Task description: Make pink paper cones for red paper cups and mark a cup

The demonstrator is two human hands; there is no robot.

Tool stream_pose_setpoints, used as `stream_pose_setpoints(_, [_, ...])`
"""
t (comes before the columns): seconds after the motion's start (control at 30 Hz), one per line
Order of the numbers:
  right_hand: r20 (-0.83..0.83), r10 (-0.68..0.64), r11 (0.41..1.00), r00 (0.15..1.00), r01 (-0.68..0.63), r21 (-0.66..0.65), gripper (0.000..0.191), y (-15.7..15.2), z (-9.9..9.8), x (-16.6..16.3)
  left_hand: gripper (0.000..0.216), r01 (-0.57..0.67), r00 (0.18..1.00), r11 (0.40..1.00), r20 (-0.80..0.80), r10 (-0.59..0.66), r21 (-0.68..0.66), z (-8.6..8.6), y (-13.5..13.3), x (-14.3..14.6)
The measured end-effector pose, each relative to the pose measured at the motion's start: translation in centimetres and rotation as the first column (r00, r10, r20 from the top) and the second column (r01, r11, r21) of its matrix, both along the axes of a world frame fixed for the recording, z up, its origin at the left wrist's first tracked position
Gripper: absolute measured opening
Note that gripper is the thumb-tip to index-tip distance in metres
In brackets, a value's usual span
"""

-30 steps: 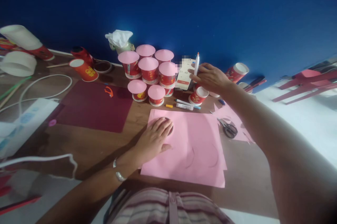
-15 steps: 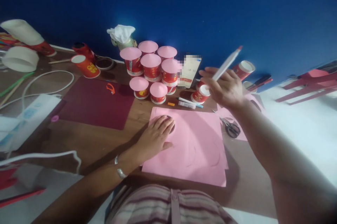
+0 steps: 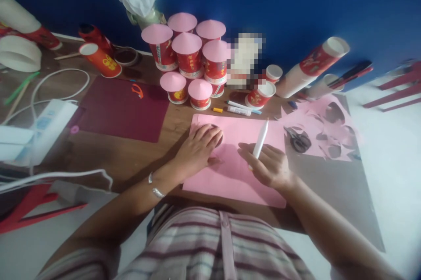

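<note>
Grip of the right hand [image 3: 263, 164]: thumb and fingers drawn together on a white marker [image 3: 261, 140], held at a slant with its orange tip turned up and to the far side. This hand is at the right part of the pink paper [image 3: 230, 179]; whether it touches the sheet cannot be told.

Left hand [image 3: 200, 148]: laid palm down at the far left part of the same paper, fingers extended, not curled around anything. A dark round piece [image 3: 218, 136] shows at the fingertips, lying on the paper and mostly covered by them; its full form cannot be made out.

Pink paper lies at the near middle of the tabletop [image 3: 112, 157]. Just beyond its far edge: a glue stick [image 3: 239, 111], a pen [image 3: 241, 105] and a yellow cap [image 3: 217, 109]. Right of it: scissors [image 3: 300, 141] with dark handles, resting on cut pink offcuts [image 3: 317, 118].

Far middle: a group of red paper cups [image 3: 190, 63] under pink cone tops [image 3: 187, 43], seven cones visible. Left: a dark red sheet [image 3: 121, 111], bearing a small orange item [image 3: 137, 90] near its far edge.
</note>
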State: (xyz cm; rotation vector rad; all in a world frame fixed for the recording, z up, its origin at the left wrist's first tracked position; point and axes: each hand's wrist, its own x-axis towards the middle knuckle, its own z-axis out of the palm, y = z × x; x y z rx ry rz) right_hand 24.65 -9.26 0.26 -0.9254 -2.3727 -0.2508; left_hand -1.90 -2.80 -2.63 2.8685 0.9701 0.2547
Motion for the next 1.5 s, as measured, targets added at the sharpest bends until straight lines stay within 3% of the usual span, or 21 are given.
stream_pose_setpoints(0.27, [0.072, -0.035, 0.999, 0.997, 0.033, 0.037, 0.061, -1.3, -0.4, 0.1, 0.093, -0.023, 0.999, 1.000, 0.024, 0.023, 0.007, 0.2, 0.2, -0.2])
stream_pose_setpoints(0.4, [0.078, -0.021, 0.998, 0.997, 0.017, 0.053, 0.060, -1.5, 0.0, -0.1, 0.091, -0.034, 0.994, 0.995, 0.106, 0.023, 0.095, 1.4, -0.3, -0.6])
stream_pose_setpoints(0.5, [0.063, -0.011, 0.998, 0.998, 0.007, 0.070, 0.047, -1.6, 1.1, -1.2, 0.062, -0.036, 0.964, 0.973, 0.265, -0.026, 0.228, 3.2, -1.7, -1.3])
stream_pose_setpoints(0.6, [0.066, 0.111, 0.994, 0.992, -0.112, 0.009, 0.024, -1.8, 2.3, -3.2, 0.036, 0.017, 0.904, 0.944, 0.399, -0.156, 0.331, 4.9, -3.5, -1.9])
stream_pose_setpoints(0.67, [0.066, 0.195, 0.981, 0.979, -0.193, -0.033, 0.004, -1.9, 2.8, -4.6, 0.027, 0.090, 0.865, 0.942, 0.444, -0.235, 0.322, 5.5, -4.6, -2.3])
stream_pose_setpoints(0.73, [0.069, 0.254, 0.966, 0.965, -0.250, -0.065, 0.006, -2.0, 2.9, -5.6, 0.025, 0.127, 0.859, 0.951, 0.449, -0.247, 0.280, 5.6, -5.2, -2.7])
stream_pose_setpoints(0.8, [0.023, 0.302, 0.949, 0.953, -0.298, -0.100, 0.022, -1.6, 2.9, -6.0, 0.025, 0.099, 0.854, 0.970, 0.481, -0.197, 0.222, 5.3, -5.5, -3.3])
stream_pose_setpoints(0.87, [-0.071, 0.258, 0.952, 0.963, -0.266, -0.153, 0.039, -0.6, 2.6, -6.1, 0.023, -0.017, 0.826, 0.989, 0.558, -0.071, 0.150, 5.0, -5.4, -4.0])
stream_pose_setpoints(0.97, [-0.103, -0.025, 0.960, 0.994, -0.004, -0.280, 0.056, 1.6, 1.6, -5.9, 0.024, -0.288, 0.718, 0.957, 0.667, 0.199, 0.024, 4.4, -4.8, -5.0])
stream_pose_setpoints(1.07, [-0.035, -0.130, 0.939, 0.991, 0.112, -0.327, 0.075, 4.0, 0.1, -5.9, 0.017, -0.410, 0.594, 0.908, 0.731, 0.335, -0.083, 4.0, -3.7, -5.6])
stream_pose_setpoints(1.27, [0.011, -0.144, 0.899, 0.989, 0.136, -0.417, 0.088, 5.9, -2.0, -6.6, 0.006, -0.385, 0.504, 0.860, 0.705, 0.499, -0.333, 3.2, -1.8, -6.3])
stream_pose_setpoints(1.5, [0.029, -0.122, 0.902, 0.992, 0.123, -0.413, 0.069, 6.1, -1.8, -6.8, 0.007, -0.268, 0.433, 0.816, 0.693, 0.576, -0.512, 2.3, -0.7, -6.0])
